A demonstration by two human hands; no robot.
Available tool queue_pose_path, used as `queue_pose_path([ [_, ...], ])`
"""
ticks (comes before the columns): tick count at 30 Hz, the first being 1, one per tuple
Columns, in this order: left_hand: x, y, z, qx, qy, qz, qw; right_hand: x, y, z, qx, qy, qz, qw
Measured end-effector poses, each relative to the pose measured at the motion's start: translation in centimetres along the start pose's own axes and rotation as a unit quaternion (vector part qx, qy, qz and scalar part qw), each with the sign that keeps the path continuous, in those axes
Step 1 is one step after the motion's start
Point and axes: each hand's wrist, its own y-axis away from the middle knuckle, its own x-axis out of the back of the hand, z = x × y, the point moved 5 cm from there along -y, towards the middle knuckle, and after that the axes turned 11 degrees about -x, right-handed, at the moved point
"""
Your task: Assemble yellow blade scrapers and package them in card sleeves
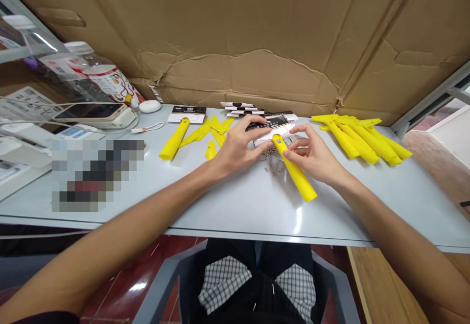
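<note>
Near the middle of the table, my left hand (244, 143) is closed on the left side of a black-and-white card (281, 129). A yellow handle (299, 179) hangs below the card, its slotted top end overlapping the card's lower edge. From the right, my right hand (312, 152) pinches the handle near that top end. Small metal screws (267, 169) lie scattered on the table beneath, partly hidden by the hands. To the left, another card (187, 114) lies with a yellow handle (175, 140) against it. Flat yellow pieces (196, 133) are beside that handle.
Several yellow handles (363, 140) are piled on the right of the grey table (227, 211). More cards (240, 109) are stacked behind my hands. Plastic bottles (110, 77), a phone (91, 112) and cables stand or lie at left. A cardboard wall (235, 30) rises behind.
</note>
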Motion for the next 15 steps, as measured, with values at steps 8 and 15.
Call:
queue_pose_path([
  [8,0.1,0.3,1.2,-0.003,-0.017,0.041,0.999,-0.3,0.1,0.1,-0.020,0.018,-0.043,0.999],
  [15,-0.4,0.1,0.8,0.007,-0.043,-0.045,0.998,-0.3,-0.4,0.6,-0.032,0.052,0.008,0.998],
])
